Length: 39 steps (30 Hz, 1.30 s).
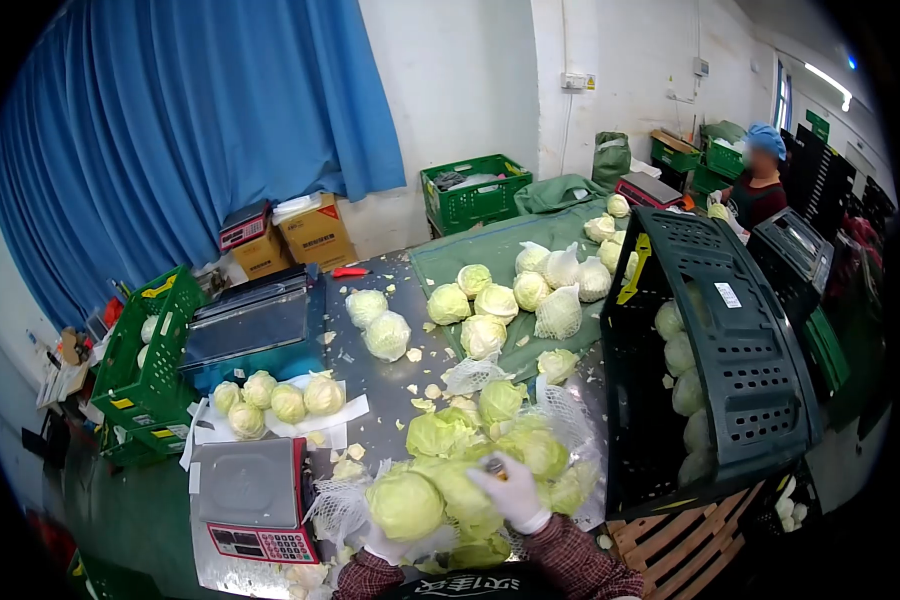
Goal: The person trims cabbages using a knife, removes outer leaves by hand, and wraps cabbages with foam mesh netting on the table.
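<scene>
A pale green cabbage (405, 505) rests against my gloved left hand (386, 545), which holds it from below; most of those fingers are hidden behind it. My gloved right hand (513, 492) is closed around a short tool with a brown end (495, 467); its blade or tip is not visible. Between and beyond the hands lies a heap of loose cabbage leaves (445, 432). White foam netting (342, 508) lies left of the held cabbage, and more netting (568, 412) sits at the right of the heap.
A scale (250, 485) stands at left, below several trimmed cabbages (288, 402). More cabbages (482, 337) sit on green cloth. A dark crate (760, 360) on its side holds cabbages at right. A red-handled knife (350, 272) lies farther back. A co-worker (760, 190) stands at far right.
</scene>
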Each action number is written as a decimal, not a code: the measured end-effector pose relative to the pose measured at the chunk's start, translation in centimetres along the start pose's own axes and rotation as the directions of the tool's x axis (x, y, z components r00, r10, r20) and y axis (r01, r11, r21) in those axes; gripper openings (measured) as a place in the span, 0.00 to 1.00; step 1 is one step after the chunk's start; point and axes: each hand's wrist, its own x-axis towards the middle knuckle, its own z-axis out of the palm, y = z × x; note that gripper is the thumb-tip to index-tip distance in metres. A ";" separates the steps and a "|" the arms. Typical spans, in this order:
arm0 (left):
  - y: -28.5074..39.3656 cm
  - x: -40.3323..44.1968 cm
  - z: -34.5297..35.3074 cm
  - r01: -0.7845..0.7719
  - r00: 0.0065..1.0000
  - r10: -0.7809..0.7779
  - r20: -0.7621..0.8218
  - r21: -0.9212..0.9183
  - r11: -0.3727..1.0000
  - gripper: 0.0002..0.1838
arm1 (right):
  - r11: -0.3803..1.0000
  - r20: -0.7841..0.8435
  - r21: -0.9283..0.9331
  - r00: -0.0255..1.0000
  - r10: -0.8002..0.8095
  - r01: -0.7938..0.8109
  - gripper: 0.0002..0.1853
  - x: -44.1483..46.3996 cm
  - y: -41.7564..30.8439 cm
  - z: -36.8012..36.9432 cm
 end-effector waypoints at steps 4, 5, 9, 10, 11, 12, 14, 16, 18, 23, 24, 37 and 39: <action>-3.5 0.4 -2.0 0.245 0.969 -0.195 0.150 -0.523 0.816 0.32 | 0.980 -0.122 -0.192 0.992 0.028 -0.051 0.16 2.9 4.4 -4.5; -4.2 0.5 -1.5 0.183 0.979 -0.089 0.183 -0.602 0.778 0.32 | 0.926 -0.149 -0.371 0.989 0.009 -0.064 0.18 3.0 4.9 -5.2; 0.8 1.9 -0.2 0.329 0.942 -0.089 0.324 -0.832 0.446 0.35 | 0.715 -0.221 -0.692 0.915 -0.339 0.098 0.25 0.1 2.7 -4.7; 0.5 2.2 -1.0 0.327 0.943 -0.089 0.322 -0.833 0.446 0.35 | 0.888 -0.125 -0.441 0.971 -0.202 0.128 0.27 -0.7 3.3 -3.5; 0.0 2.9 -2.0 0.331 0.943 -0.226 0.244 -0.764 0.553 0.39 | 0.984 0.010 -0.152 0.995 -0.094 0.095 0.29 -1.5 3.6 -2.2; -0.5 3.3 -2.7 0.351 0.926 -0.348 0.148 -0.678 0.646 0.44 | 0.984 0.007 -0.151 0.996 -0.093 0.093 0.29 -2.1 3.1 -1.0; 3.3 3.2 0.5 0.224 0.974 -0.190 0.121 -0.451 0.864 0.49 | 0.628 0.484 0.540 0.817 0.313 -0.560 0.34 -3.4 1.6 0.7; 4.3 2.8 1.2 0.050 0.990 -0.024 0.140 -0.190 0.981 0.54 | 0.660 0.473 0.525 0.829 0.298 -0.537 0.36 -3.0 2.0 0.4; 3.1 2.6 -0.1 0.163 0.964 -0.117 0.239 -0.186 0.969 0.57 | 0.699 0.468 0.500 0.838 0.280 -0.512 0.37 -1.7 3.7 -0.3; 1.7 2.5 1.3 0.115 0.986 -0.128 0.106 0.122 0.986 0.55 | 0.984 0.275 -0.114 0.956 -0.104 0.140 0.34 -2.3 4.5 -3.0; 1.1 2.4 1.7 0.113 0.992 -0.121 0.028 0.210 0.971 0.54 | 0.837 0.149 -0.461 0.955 -0.256 0.296 0.33 -2.8 5.0 -3.4; -10.3 2.1 1.0 0.015 0.997 0.051 -0.064 0.761 0.649 0.59 | 0.614 0.158 -0.753 0.971 -0.181 0.237 0.29 -9.0 10.2 -0.2; -10.7 2.0 1.0 0.020 0.996 0.050 -0.070 0.759 0.650 0.58 | 0.590 0.168 -0.781 0.979 -0.119 0.206 0.30 -9.1 10.8 -0.1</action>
